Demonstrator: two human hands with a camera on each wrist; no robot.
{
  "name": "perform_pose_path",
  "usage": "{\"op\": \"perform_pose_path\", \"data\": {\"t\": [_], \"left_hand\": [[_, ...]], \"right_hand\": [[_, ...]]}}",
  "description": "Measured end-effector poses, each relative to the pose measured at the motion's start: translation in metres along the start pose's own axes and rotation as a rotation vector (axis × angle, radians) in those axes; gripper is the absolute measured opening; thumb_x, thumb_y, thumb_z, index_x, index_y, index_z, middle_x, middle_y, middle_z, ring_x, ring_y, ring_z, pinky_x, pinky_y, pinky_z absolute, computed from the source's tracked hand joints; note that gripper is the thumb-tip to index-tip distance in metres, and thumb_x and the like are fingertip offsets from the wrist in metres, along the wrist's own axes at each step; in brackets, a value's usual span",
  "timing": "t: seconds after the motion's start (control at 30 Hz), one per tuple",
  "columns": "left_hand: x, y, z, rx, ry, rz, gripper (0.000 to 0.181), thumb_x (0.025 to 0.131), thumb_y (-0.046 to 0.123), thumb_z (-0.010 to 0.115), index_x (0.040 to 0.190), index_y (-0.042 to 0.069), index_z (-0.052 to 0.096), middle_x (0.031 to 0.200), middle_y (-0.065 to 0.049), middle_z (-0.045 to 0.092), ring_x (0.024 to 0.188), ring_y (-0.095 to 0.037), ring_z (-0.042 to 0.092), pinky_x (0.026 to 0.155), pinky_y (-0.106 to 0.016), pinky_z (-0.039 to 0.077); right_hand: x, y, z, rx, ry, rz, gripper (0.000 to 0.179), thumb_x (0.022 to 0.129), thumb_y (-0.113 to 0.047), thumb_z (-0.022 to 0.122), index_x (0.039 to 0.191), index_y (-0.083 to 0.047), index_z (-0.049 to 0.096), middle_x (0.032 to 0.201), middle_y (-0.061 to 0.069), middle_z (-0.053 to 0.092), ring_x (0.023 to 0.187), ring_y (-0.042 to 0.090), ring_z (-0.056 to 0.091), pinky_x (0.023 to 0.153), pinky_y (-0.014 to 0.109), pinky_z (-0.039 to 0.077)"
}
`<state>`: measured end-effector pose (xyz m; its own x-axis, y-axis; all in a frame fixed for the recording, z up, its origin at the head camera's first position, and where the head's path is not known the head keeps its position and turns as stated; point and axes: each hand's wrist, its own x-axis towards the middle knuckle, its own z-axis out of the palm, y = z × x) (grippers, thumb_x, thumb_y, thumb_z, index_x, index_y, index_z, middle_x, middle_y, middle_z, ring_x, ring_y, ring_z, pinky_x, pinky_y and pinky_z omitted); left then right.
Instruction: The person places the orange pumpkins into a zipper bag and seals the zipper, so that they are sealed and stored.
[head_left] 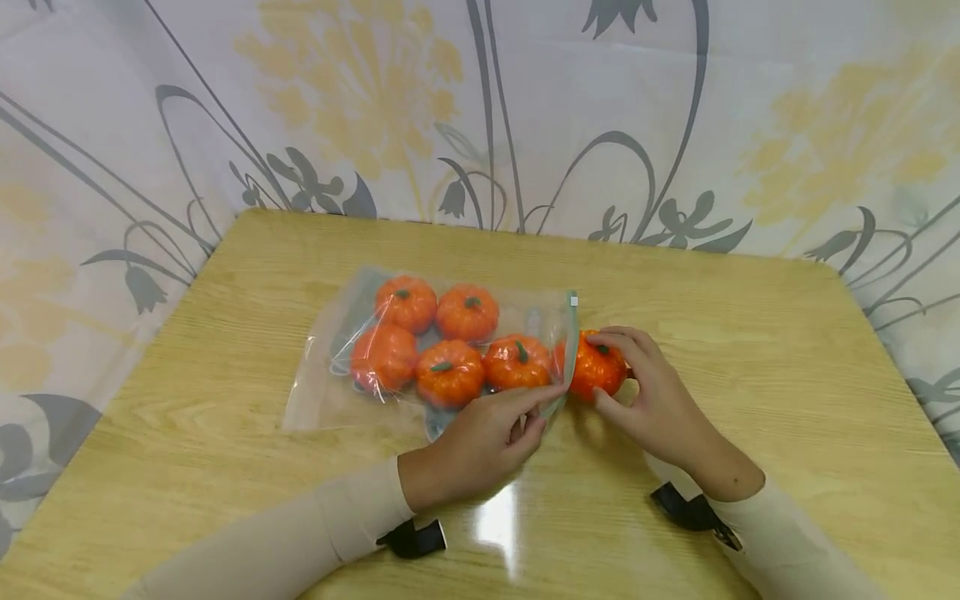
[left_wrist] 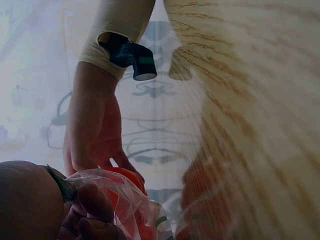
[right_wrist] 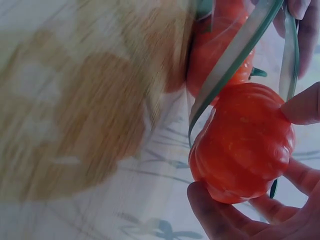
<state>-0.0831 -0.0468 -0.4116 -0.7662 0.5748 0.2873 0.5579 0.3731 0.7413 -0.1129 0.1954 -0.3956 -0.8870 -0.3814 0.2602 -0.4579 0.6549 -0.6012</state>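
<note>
A clear zip bag (head_left: 311, 404) lies flat on the table with several small orange toy pumpkins (head_left: 450, 372) inside, their stems green. Its mouth, edged by a green zip strip (head_left: 573, 333), faces right. My left hand (head_left: 480, 442) pinches the near side of that mouth between thumb and fingers. My right hand (head_left: 660, 408) grips another orange pumpkin (right_wrist: 240, 145) from the right, thumb on one side and fingers on the other. This pumpkin sits partly inside the mouth; in the right wrist view the zip strip (right_wrist: 240, 55) stands spread around it, with another pumpkin just beyond.
The wooden table (head_left: 787, 358) extends on both sides of the bag. Behind it hangs a pale cloth (head_left: 525, 108) with grey and yellow flower patterns. A black wrist strap (head_left: 412, 540) is on the left sleeve, and another (head_left: 686, 508) on the right.
</note>
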Motion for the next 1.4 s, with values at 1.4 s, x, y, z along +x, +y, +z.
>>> {"op": "perform_pose_path", "data": {"t": [1.4], "left_hand": [[0.0, 0.001, 0.001, -0.008, -0.078, 0.001, 0.044, 0.102, 0.012, 0.052, 0.146, 0.012, 0.052, 0.092, 0.005, 0.059, 0.069, -0.003, 0.047, 0.06, -0.013, 0.043]], "right_hand": [[0.003, -0.003, 0.01, 0.177, -0.091, 0.02, 0.071, 0.083, -0.003, 0.078, 0.145, -0.005, 0.044, 0.142, 0.017, 0.052, 0.118, 0.04, 0.06, 0.09, 0.049, 0.056]]}}
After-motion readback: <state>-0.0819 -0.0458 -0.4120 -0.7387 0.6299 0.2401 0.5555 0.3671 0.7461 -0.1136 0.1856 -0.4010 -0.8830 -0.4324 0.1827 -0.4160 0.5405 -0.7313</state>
